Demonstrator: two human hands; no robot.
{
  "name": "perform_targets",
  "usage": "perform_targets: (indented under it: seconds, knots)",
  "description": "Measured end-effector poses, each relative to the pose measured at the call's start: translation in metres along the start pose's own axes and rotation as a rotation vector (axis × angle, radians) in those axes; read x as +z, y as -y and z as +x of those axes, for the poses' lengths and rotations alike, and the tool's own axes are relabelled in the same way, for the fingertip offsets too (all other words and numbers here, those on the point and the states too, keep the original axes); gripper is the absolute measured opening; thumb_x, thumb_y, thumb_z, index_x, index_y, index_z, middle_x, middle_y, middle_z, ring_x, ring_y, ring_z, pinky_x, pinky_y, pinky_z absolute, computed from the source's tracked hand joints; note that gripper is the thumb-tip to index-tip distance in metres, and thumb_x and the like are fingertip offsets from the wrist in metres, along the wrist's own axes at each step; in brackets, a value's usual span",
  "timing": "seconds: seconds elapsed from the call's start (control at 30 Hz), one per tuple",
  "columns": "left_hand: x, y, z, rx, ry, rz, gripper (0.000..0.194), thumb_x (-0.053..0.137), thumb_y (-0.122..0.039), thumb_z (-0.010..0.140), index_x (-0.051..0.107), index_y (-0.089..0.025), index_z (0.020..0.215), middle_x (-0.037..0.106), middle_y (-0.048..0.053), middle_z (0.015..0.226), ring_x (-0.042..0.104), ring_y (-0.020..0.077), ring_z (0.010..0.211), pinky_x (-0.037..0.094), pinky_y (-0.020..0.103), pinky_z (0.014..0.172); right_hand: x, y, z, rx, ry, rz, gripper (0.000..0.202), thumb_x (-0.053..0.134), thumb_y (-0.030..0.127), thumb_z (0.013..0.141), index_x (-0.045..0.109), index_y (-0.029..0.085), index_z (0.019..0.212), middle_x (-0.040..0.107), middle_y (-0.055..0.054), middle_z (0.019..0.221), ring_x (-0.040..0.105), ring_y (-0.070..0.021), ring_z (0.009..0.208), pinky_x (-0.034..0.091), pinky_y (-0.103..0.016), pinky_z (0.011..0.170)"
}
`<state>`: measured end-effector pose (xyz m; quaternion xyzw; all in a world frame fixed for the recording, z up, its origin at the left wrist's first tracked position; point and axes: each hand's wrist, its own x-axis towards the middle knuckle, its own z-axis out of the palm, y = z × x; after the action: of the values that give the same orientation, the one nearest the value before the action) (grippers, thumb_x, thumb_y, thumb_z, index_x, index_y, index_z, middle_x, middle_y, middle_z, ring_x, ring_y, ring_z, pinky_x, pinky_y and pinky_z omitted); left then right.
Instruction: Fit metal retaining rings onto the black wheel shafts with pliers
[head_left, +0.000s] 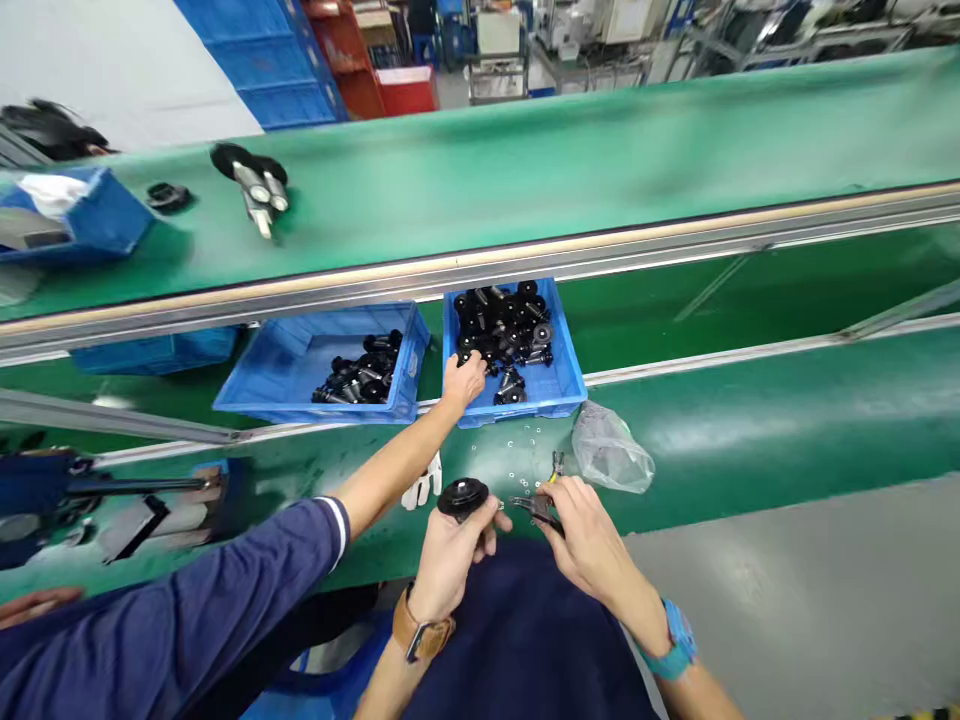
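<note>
My left hand point(444, 562) is closed around a black disc-topped part point(461, 497), its round face turned up. In my right hand point(589, 540) is a pair of pliers point(540, 508), jaws pointing left toward the fingertips of my left hand. A small ring seems to sit by those fingertips, too small to be sure. Several tiny rings point(514, 475) lie scattered on the green bench just beyond. A yellow-handled tool point(556, 464) lies behind my right hand, partly hidden by it.
A co-worker's hand point(465, 378) reaches from the left into a blue bin point(559, 408) of black parts. Another blue bin point(259, 385) with similar parts stands beside it. A clear plastic bag point(611, 450) and a white glove point(424, 486) lie nearby. A raised green shelf point(525, 190) runs behind.
</note>
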<state>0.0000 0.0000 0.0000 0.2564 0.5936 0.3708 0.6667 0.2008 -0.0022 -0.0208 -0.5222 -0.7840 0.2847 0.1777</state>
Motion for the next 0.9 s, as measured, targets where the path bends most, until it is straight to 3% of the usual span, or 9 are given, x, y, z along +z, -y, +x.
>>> perform_targets:
  seconds: [0.33, 0.63, 0.9]
  knots:
    - [-0.0019, -0.0029, 0.0029, -0.027, -0.019, 0.078, 0.036, 0.074, -0.048, 0.08, 0.065, -0.02, 0.059, 0.066, 0.0, 0.057, 0.047, 0.0078, 0.042, 0.024, 0.021, 0.038, -0.0033, -0.0007, 0.0063, -0.031, 0.053, -0.061, 0.025, 0.054, 0.017, 0.095, 0.053, 0.018, 0.12, 0.056, -0.01, 0.108, 0.049, -0.0272, 0.096, 0.042, -0.042, 0.083]
    - [-0.0004, -0.003, 0.005, -0.015, 0.001, 0.084, 0.035, 0.069, -0.046, 0.083, 0.063, -0.021, 0.059, 0.065, -0.002, 0.056, 0.049, 0.0088, 0.04, 0.024, 0.021, 0.037, -0.0031, -0.0047, 0.0077, -0.052, 0.071, -0.119, 0.031, 0.056, 0.012, 0.092, 0.052, 0.016, 0.122, 0.055, -0.01, 0.11, 0.047, -0.0275, 0.099, 0.041, -0.042, 0.086]
    - [0.0035, -0.0088, 0.0055, -0.14, 0.02, -0.022, 0.035, 0.074, -0.048, 0.074, 0.06, -0.02, 0.058, 0.061, -0.003, 0.052, 0.046, 0.0071, 0.039, 0.022, 0.019, 0.037, -0.0028, -0.0059, 0.0092, -0.067, 0.033, -0.26, 0.04, 0.056, 0.008, 0.086, 0.054, 0.011, 0.126, 0.054, -0.013, 0.11, 0.046, -0.03, 0.103, 0.039, -0.046, 0.093]
